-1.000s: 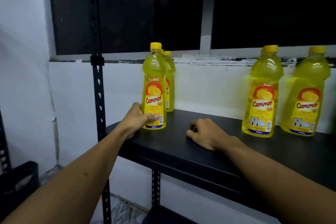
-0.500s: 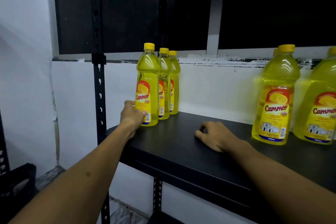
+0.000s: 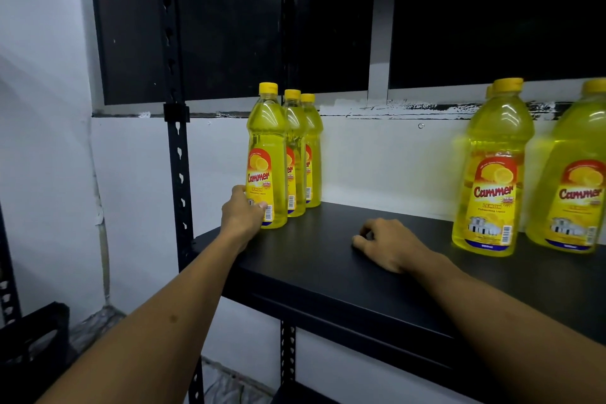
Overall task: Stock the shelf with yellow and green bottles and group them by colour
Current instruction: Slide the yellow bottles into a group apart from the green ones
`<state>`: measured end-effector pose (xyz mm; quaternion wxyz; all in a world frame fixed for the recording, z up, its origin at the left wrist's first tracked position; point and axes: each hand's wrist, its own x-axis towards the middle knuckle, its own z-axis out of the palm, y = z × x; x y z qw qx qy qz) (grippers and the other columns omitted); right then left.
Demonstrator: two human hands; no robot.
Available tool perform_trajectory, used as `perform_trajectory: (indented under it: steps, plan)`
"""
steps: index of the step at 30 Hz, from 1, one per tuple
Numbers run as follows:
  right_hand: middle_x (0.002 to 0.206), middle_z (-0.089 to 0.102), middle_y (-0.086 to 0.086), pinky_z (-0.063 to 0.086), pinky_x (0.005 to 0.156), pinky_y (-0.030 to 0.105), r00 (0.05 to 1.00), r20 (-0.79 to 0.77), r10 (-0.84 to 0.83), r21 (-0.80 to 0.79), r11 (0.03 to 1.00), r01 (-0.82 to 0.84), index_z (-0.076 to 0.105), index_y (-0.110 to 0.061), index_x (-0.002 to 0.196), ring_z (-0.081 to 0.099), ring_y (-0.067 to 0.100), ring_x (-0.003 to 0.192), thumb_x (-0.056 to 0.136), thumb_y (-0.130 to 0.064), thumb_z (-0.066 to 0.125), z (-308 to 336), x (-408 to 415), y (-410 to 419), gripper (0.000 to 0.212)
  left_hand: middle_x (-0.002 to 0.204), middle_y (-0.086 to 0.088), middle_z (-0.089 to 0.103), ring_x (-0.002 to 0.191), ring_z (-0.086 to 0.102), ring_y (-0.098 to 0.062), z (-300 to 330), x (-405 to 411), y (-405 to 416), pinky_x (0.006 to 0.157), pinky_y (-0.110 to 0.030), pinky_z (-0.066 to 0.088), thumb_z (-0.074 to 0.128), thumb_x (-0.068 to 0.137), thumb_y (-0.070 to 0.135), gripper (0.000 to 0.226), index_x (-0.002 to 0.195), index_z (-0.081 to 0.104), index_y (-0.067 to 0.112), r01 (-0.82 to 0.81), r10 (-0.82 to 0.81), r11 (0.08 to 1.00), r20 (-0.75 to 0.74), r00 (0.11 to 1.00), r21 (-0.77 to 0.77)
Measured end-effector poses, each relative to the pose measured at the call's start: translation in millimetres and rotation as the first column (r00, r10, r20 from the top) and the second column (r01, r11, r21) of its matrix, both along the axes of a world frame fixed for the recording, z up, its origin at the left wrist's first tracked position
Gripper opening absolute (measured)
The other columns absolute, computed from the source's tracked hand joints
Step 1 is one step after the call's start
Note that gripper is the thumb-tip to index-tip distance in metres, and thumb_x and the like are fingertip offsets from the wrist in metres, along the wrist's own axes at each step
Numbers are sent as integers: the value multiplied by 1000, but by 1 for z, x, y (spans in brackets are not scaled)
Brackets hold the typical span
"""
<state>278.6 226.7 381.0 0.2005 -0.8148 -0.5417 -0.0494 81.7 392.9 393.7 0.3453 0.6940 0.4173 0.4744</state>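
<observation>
Three yellow bottles stand in a row running front to back at the left end of the black shelf point(image 3: 328, 275). My left hand point(image 3: 242, 211) wraps the base of the front yellow bottle point(image 3: 267, 154); behind it are a second yellow bottle point(image 3: 296, 154) and a third yellow bottle point(image 3: 313, 147). My right hand point(image 3: 390, 244) rests on the shelf with fingers curled and nothing in it. Two more yellow bottles stand at the right: one point(image 3: 493, 170) near the hand, another point(image 3: 577, 174) cut by the frame edge. No green bottle is in view.
A black slotted upright point(image 3: 178, 157) runs just left of my left hand. A dark window point(image 3: 328, 16) fills the wall behind the shelf. A black crate point(image 3: 32, 348) sits low at the left. A lower shelf edge shows below.
My left hand has pushed the front bottle back and left, into line with the two behind it. The view has shifted left, so the right-hand bottles sit nearer the frame edge.
</observation>
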Motion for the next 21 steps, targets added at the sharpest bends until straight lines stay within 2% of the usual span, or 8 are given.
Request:
perform_trajectory:
  steps: [2, 5, 7, 10, 13, 17, 19, 21]
  plan:
    - [110, 62, 5, 50, 85, 39, 1000, -7, -3, 6, 1000, 3, 61, -16, 108, 58, 23, 96, 93, -47, 48, 0, 0, 0, 37, 126, -13, 58, 102, 54, -23, 0, -1, -2, 82, -31, 42, 60, 95, 15, 45, 135, 41, 8, 12, -12, 1000, -11, 1000, -6]
    - [106, 64, 6, 52, 84, 42, 1000, -15, -16, 44, 999, 17, 63, -15, 101, 60, 24, 94, 91, -44, 51, 0, -1, -3, 33, 116, -9, 56, 105, 55, -24, 0, -3, -5, 82, -31, 40, 68, 89, 12, 62, 139, 32, 6, 29, -30, 999, -43, 999, -26]
    - [105, 65, 7, 53, 84, 42, 1000, -8, -30, 104, 994, 31, 64, -15, 98, 61, 26, 95, 89, -41, 53, 0, -2, -7, 30, 119, -12, 56, 110, 56, -29, -1, -4, -11, 80, -32, 43, 71, 85, 11, 61, 133, 35, 7, 20, -22, 999, -96, 995, -26]
    - [103, 67, 8, 52, 81, 39, 997, -2, -75, 234, 969, 74, 66, -13, 95, 60, 28, 97, 88, -34, 54, 3, -5, -16, 25, 127, -20, 47, 117, 51, -37, -1, -5, -28, 88, -41, 47, 74, 82, 16, 60, 128, 36, 7, -86, 89, 996, -213, 973, 27]
    - [101, 67, 9, 51, 76, 37, 991, 44, -124, 291, 951, 106, 63, -12, 98, 60, 30, 93, 91, -29, 50, 4, -9, -30, 22, 126, -24, 39, 119, 44, -42, -4, -9, -46, 95, -45, 42, 68, 83, 16, 56, 127, 36, 5, -151, 181, 982, -347, 920, 112]
    - [103, 67, 11, 51, 73, 37, 966, 197, -170, 310, 945, 104, 60, -10, 108, 61, 32, 93, 93, -25, 47, 6, -11, -49, 25, 123, -15, 49, 116, 46, -34, -5, -1, -67, 95, -39, 45, 62, 85, 24, 34, 117, 54, 15, 53, 122, 962, -600, 791, 267]
    - [102, 67, 13, 51, 75, 40, 956, 205, -208, 397, 911, 113, 60, -8, 111, 61, 34, 94, 91, -21, 48, 8, -7, -61, 26, 122, -9, 56, 115, 51, -27, -3, 16, -82, 95, -34, 45, 62, 88, 25, 25, 111, 61, 17, 191, 32, 944, -651, 759, 269]
    - [101, 66, 15, 50, 77, 43, 960, 155, -233, 553, 826, 112, 61, -6, 112, 60, 35, 94, 88, -15, 53, 9, 3, -75, 27, 120, -6, 60, 114, 53, -24, -1, 39, -102, 95, -31, 43, 59, 90, 24, 21, 109, 63, 17, 297, -42, 919, -685, 728, 259]
